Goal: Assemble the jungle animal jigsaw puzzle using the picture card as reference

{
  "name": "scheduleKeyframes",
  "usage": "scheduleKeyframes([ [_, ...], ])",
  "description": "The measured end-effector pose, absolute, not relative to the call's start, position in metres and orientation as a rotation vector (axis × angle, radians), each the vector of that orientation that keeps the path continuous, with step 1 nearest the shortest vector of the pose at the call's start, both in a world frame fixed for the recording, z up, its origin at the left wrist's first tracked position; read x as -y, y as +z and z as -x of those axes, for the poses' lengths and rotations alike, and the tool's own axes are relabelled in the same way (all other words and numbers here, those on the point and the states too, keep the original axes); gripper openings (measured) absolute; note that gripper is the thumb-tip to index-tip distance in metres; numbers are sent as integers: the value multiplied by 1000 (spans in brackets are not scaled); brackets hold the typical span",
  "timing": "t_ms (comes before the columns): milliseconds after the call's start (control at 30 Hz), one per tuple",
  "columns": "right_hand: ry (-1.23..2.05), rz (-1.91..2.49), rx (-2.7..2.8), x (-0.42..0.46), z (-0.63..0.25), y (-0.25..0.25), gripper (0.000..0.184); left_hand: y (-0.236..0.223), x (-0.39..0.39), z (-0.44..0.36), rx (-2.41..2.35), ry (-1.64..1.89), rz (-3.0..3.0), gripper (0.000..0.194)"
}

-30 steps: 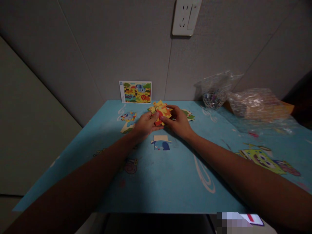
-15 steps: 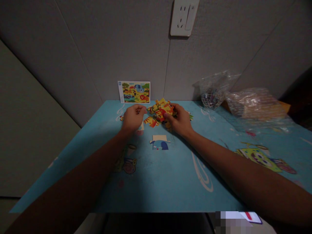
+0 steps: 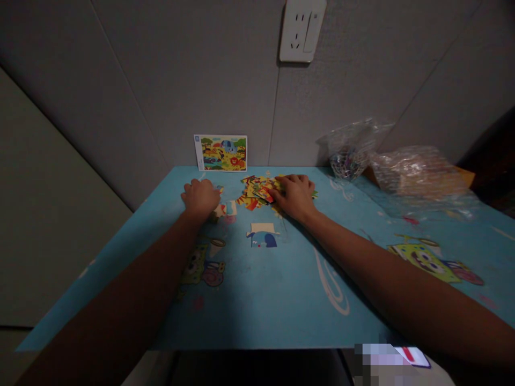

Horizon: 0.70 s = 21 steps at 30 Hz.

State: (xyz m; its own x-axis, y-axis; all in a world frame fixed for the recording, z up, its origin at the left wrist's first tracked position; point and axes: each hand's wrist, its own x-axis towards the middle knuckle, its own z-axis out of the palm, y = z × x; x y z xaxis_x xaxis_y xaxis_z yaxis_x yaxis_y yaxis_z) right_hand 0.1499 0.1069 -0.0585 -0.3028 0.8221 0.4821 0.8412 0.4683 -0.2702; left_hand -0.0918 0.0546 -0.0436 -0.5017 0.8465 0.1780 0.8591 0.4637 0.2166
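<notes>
A heap of yellow, orange and red jigsaw puzzle pieces (image 3: 254,194) lies near the back of the table. My right hand (image 3: 296,197) is over its right side, thumb and fingers closed around some of the pieces. To the left of the heap, my left hand (image 3: 200,198) is low over the table with its fingers curled; anything in them is hidden. Close beside it lie a few loose puzzle pieces (image 3: 230,208), partly covered by the hand. Nearer to me, by itself, is a blue elephant puzzle piece (image 3: 263,238) with a pale upper part.
A picture card (image 3: 223,153) of animals leans on the wall behind the heap. Clear plastic bags (image 3: 418,174) with things inside stand at the back right. The blue table cover (image 3: 261,305) has printed cartoon figures. A wall socket (image 3: 302,32) is above.
My left hand has moved left, from the heap's edge to the loose pieces. My right hand has lowered the pieces it held up onto the heap.
</notes>
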Motion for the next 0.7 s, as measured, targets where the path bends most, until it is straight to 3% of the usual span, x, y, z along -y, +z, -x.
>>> scheduleKeyframes([
  [100,-85,1363,2082,-106,-151,-57,40,-39,-57,92,2601,-679,1486,41],
  [200,-16,1215,2049,-100,-149,-51,34,-33,-57,83,2430,-1227,1566,32],
  [300,298,1042,2032,-92,-146,-47,34,-29,-54,64,2298,-1825,1753,20],
  [400,734,919,2018,-89,-147,-47,41,-30,-48,44,2263,-2121,2053,18],
  [567,1153,829,2069,-97,-158,-46,49,-35,-39,31,2263,-2114,2399,14],
  [700,1437,843,2122,-103,-173,-36,48,-39,-39,37,2120,-1693,2662,17],
])
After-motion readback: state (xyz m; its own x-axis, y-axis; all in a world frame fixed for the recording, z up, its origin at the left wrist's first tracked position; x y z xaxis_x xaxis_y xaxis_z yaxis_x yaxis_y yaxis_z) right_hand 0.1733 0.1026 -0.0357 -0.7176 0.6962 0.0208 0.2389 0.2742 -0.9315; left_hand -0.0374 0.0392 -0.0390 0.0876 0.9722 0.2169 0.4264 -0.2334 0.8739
